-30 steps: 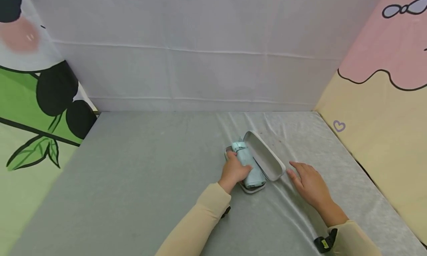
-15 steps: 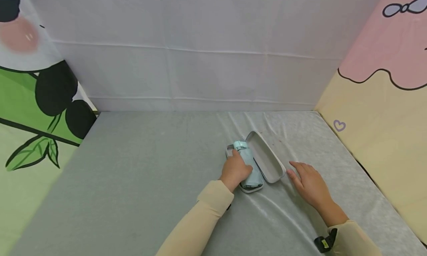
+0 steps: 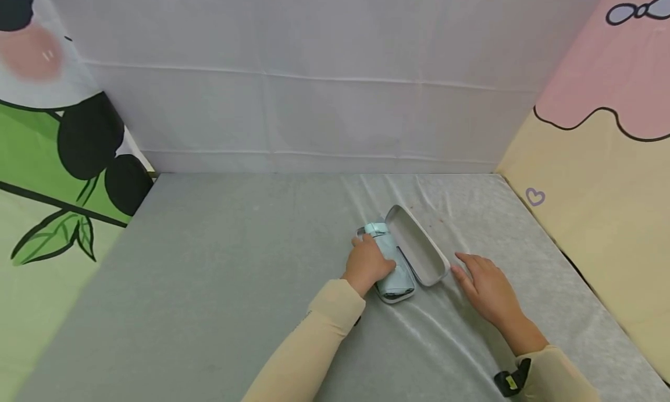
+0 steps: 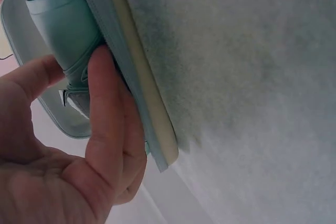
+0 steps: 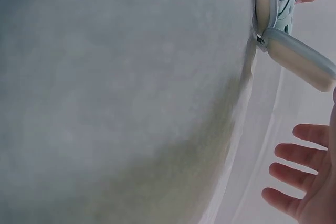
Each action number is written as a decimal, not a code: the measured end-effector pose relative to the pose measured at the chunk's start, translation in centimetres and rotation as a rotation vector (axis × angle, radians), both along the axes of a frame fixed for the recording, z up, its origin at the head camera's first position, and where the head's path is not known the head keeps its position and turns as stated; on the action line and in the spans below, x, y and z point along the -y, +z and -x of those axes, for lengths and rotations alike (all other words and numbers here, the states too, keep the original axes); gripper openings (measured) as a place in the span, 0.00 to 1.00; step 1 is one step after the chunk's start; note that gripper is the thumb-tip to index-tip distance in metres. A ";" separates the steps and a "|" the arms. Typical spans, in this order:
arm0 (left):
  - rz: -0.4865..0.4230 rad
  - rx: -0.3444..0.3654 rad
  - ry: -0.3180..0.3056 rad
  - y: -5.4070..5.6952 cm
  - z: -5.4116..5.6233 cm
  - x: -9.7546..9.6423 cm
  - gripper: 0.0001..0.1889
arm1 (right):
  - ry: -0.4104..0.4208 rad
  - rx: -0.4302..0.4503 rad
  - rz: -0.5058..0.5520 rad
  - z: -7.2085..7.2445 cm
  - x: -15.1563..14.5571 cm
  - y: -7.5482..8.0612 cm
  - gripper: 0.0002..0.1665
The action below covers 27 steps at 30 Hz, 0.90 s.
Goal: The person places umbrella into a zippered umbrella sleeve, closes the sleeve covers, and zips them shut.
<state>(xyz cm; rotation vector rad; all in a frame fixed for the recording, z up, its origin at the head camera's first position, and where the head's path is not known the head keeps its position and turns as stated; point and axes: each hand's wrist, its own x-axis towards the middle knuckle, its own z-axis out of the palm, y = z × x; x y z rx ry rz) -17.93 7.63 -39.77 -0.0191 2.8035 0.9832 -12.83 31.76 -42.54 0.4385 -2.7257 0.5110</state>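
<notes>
A folded pale teal umbrella (image 3: 399, 278) lies lengthwise in the base of a zip case (image 3: 396, 300). My left hand (image 3: 368, 265) grips it from above, thumb on one side and fingers on the other. In the left wrist view the fingertips reach between the umbrella (image 4: 65, 24) and the case wall (image 4: 149, 106). The case's lid (image 3: 420, 248) stands folded out to the right, its pale grey lining showing. Beside the lid's near end, my right hand (image 3: 491, 291) holds nothing, its fingers spread. A zip pull (image 5: 260, 40) shows at the case's hinge end in the right wrist view.
Grey velvety cloth (image 3: 235, 274) covers the table, with creases running past the case. A pale fabric wall (image 3: 324, 99) closes off the back. Printed cartoon panels stand at the left (image 3: 63, 157) and right (image 3: 591, 204).
The umbrella and case base have shifted slightly, and my left fingers have moved a little along the umbrella. My right hand has stayed almost still.
</notes>
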 end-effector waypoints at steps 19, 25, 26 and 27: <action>-0.156 -0.072 0.033 -2.0 0.3 1.4 0.34 | 0.008 0.161 0.220 0.1 2.0 0.2 0.22; -0.193 -0.067 0.032 -2.5 0.5 1.6 0.33 | -0.021 0.170 0.295 0.0 3.0 0.5 0.19; -0.195 -0.068 0.031 -2.5 0.5 1.7 0.33 | -0.024 0.165 0.302 0.0 3.1 0.5 0.18; -0.196 -0.069 0.029 -2.5 0.5 1.7 0.33 | -0.028 0.159 0.309 0.0 3.3 0.5 0.18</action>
